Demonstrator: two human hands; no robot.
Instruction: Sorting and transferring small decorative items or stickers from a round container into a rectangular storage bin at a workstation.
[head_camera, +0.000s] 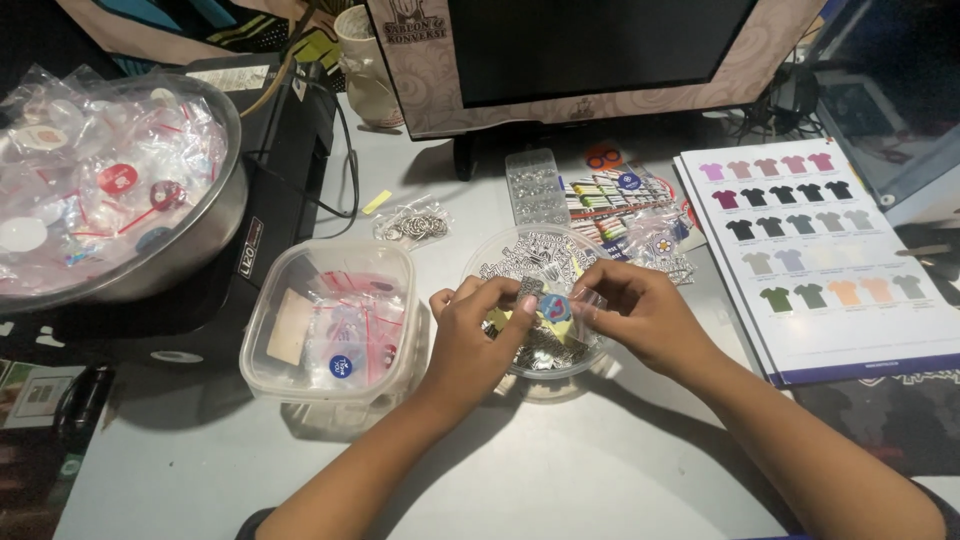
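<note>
- Left hand (478, 335) and right hand (640, 312) meet over a round clear tub (520, 250) on the grey table (560, 470); both forearms run off the bottom edge.
- Between them: a small clear bag (563, 308) with a round blue badge (555, 307) showing inside it (design too small to read).
- Left fingers curled, thumb and fingertips pinching the bag's left side. Right fingers bent and pressed together, pinching its right edge. Bag held just above the tub's near half, not resting in it as far as can be told.
- Tub contents: a jumble of small dark and silvery pieces with yellow bits; the near part is hidden behind the hands.
- Just left of the tub, a square clear container (330, 320) holding bagged badges and a tan card; contents blur through the plastic.
- Far left: a large metal bowl (215, 215) heaped with bagged badges, cut off by the left edge, sitting on a black machine (290, 140) (mostly covered).
- Behind the tub: a loose pile of metal rings (412, 224), a clear compartment box (535, 187), and packets of colourful stickers (615, 205), partly overlapped.
- Right: a printed chart of coloured shirt shapes (815, 250); its far corner lies under dark clutter.
- Top: a monitor (590, 50), screen dark, upper part out of frame.
</note>
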